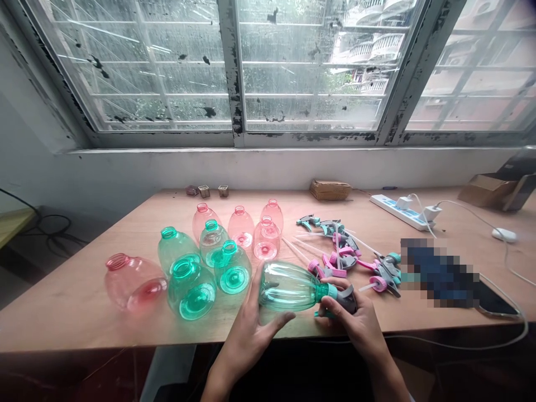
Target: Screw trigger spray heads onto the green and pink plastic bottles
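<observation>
Closest in, a clear green, ribbed plastic bottle (288, 287) lies on its side between both hands, near the table's front edge, its neck pointing right. The right hand (357, 319) grasps the grey-and-teal trigger spray head (345, 299) at that neck, thumb against the collar; the left hand (256, 330) has its fingers along the bottle's base and its thumb spread clear, so how firmly it holds I cannot tell. Only this bottle has a head on it, and whether the collar is fully tightened does not show. Beside it to the left stand four rounded, translucent green bottles (192, 293) and one translucent pink bottle (136, 282), all open-necked; four more pink bottles (267, 240) behind them are uncapped too. That leaves nine without heads, so the work looks barely begun. Loose grey-and-pink and grey-and-teal spray heads (347, 261) lie heaped to the right, their count unclear where they overlap. Farther back on the wooden table (71, 321) are a white power strip (391, 211) and a brown cardboard box (330, 190), below a barred window (314, 78).
</observation>
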Action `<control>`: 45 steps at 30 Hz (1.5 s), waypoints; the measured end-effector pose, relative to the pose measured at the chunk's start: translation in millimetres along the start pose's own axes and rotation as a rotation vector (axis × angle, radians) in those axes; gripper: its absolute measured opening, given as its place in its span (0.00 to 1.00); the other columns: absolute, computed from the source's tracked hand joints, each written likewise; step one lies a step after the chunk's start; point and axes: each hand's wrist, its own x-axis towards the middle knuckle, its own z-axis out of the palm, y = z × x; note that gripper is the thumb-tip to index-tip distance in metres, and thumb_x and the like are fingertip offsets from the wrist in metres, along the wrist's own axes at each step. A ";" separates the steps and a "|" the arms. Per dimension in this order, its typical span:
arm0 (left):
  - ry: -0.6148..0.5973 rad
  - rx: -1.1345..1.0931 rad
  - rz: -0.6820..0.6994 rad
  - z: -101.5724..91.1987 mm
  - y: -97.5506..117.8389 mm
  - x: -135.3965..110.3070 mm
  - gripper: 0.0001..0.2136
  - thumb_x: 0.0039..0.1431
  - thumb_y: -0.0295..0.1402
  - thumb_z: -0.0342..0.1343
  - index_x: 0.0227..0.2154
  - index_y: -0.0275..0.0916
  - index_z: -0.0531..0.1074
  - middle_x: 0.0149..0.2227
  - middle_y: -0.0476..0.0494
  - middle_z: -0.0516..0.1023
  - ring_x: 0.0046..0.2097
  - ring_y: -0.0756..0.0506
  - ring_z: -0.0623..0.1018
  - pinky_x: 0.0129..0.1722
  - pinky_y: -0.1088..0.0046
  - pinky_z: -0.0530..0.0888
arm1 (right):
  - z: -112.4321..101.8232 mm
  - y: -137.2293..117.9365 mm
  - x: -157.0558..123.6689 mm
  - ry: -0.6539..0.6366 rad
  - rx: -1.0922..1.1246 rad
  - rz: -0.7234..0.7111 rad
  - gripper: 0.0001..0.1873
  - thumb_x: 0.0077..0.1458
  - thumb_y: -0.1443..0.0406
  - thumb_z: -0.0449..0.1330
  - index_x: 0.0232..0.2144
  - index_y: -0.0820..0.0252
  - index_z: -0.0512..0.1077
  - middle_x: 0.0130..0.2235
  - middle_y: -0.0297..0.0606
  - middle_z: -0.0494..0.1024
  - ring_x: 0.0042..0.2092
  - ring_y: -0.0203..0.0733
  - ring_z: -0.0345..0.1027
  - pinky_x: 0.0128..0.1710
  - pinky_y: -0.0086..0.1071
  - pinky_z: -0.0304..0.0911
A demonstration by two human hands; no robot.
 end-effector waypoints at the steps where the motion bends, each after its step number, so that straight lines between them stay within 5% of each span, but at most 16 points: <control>1: -0.001 -0.005 0.001 -0.1 0.3 0.3 0.46 0.63 0.51 0.65 0.76 0.52 0.46 0.76 0.38 0.59 0.76 0.31 0.60 0.76 0.46 0.54 | 0.1 0.0 0.0 0.002 -0.005 -0.002 0.28 0.55 0.46 0.72 0.46 0.60 0.79 0.26 0.34 0.81 0.30 0.44 0.78 0.35 0.35 0.75; 45: -0.017 -0.016 -0.011 0.1 2.2 1.0 0.46 0.63 0.52 0.65 0.76 0.54 0.45 0.75 0.38 0.61 0.74 0.32 0.64 0.75 0.48 0.58 | -0.6 -0.1 -0.3 0.005 -0.014 -0.016 0.24 0.56 0.48 0.72 0.46 0.58 0.79 0.26 0.33 0.82 0.29 0.42 0.78 0.34 0.32 0.75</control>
